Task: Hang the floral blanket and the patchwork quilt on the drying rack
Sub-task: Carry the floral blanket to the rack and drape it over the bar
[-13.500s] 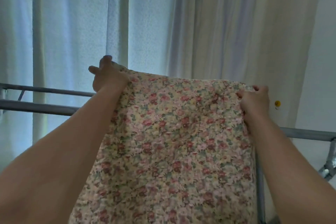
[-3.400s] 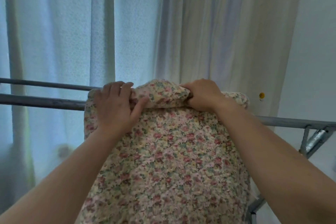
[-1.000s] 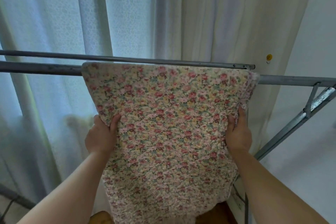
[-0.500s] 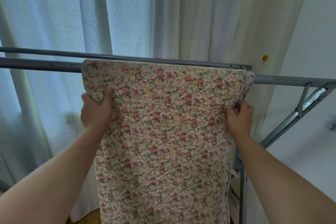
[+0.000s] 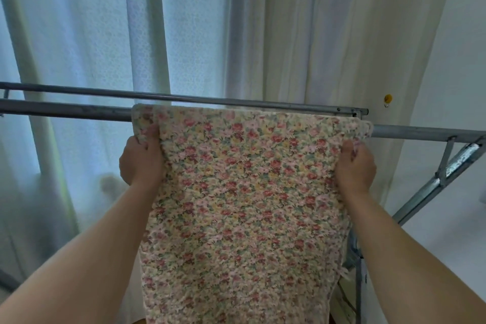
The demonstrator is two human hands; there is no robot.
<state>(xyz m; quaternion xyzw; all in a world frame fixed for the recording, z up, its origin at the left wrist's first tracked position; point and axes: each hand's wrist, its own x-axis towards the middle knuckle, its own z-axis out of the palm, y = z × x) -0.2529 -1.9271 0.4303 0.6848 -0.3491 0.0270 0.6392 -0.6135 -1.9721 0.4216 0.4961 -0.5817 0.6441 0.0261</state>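
Blanket: floral blanket (image 5: 244, 192) draped over near rail of drying rack (image 5: 65, 110), hanging toward the person.
Left hand (image 5: 140, 163): fingers curled, pinching blanket's left edge just under rail.
Right hand (image 5: 356, 166): fingers curled, pinching right edge.

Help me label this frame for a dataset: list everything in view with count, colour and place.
floral blanket: one, cream with pink, red and yellow flowers, draped over the rack's near rail, hanging centre.
drying rack: one, grey metal, two horizontal rails across the middle, braces at right.
sheer curtain: one, white, behind rack, left.
cream curtain: one, cream, behind rack, centre-right.
yellow hook: one, yellow, just above the rack's right end.
wall: one, white, far right.
left hand: one, bare, grips blanket's left edge.
right hand: one, bare, grips blanket's right edge.
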